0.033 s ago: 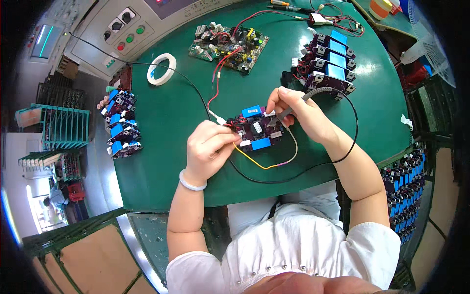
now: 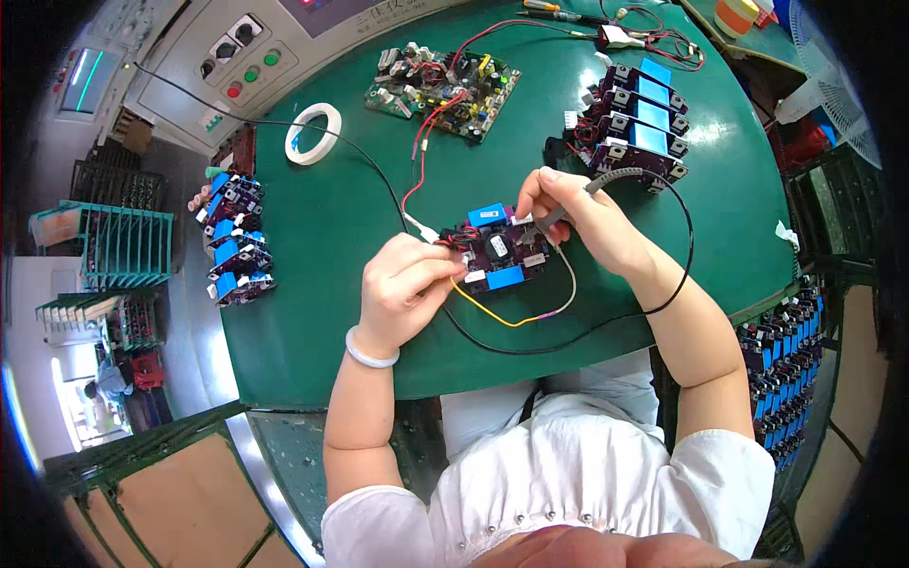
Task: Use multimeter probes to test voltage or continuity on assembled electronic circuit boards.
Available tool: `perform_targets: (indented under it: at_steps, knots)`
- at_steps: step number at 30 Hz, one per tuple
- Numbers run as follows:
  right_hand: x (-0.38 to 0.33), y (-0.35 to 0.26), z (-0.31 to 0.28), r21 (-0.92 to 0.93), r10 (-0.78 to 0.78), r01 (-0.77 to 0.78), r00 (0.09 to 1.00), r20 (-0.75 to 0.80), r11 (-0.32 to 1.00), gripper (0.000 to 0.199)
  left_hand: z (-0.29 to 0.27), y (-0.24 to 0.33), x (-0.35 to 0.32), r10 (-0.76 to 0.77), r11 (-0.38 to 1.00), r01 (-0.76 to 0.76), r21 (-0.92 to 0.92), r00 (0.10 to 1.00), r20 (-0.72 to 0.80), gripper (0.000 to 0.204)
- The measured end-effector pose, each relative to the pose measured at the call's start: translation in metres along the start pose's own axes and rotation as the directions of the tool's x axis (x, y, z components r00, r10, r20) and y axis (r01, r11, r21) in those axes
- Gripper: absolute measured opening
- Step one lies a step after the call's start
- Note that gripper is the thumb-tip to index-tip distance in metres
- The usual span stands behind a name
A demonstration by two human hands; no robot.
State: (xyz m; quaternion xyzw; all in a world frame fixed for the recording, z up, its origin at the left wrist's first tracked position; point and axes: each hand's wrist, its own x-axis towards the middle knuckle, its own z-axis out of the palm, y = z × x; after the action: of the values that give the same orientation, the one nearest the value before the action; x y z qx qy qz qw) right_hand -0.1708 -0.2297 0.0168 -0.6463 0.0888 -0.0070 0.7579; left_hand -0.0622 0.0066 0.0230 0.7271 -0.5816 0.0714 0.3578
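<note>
At frame centre, the left hand (image 2: 402, 289) pinches the dark circuit board (image 2: 497, 251) steady while right-hand fingers (image 2: 549, 189) grip a cabled probe (image 2: 568, 204) against it.

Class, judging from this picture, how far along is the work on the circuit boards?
Possibly done: boards stacked at the left edge and upper right; which pile is finished cannot be told. In hand: the left hand steadies a board while the right hand applies a probe. Left: more boards racked at far right.

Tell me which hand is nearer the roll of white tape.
Left. The left hand lies below and to the right of the roll of white tape; the right hand, at the circuit board, is farther right.
</note>
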Motion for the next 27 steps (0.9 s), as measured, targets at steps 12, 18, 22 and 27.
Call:
perform_targets:
  at_steps: [12,18,22,27]
  knots:
    - [0.001,-0.003,-0.013,-0.067,-0.026,0.030,0.998,0.064,0.997,0.050,-0.001,-0.005,-0.002,0.069,0.986,-0.070,0.153,0.998,0.015,0.019]
    - [-0.004,-0.014,-0.019,-0.193,0.061,-0.039,0.992,0.111,0.980,0.040,-0.001,-0.006,-0.004,0.022,0.998,-0.022,0.061,1.000,0.000,0.019]
    - [-0.005,-0.017,-0.019,-0.113,0.069,-0.052,0.986,0.149,0.992,0.036,-0.003,-0.007,-0.006,-0.008,1.000,0.007,0.027,0.999,0.038,0.018]
    - [0.002,-0.002,-0.015,-0.307,-0.115,0.126,0.992,0.055,0.943,0.021,-0.004,-0.008,-0.005,-0.040,0.999,0.040,-0.010,0.998,0.044,0.017]
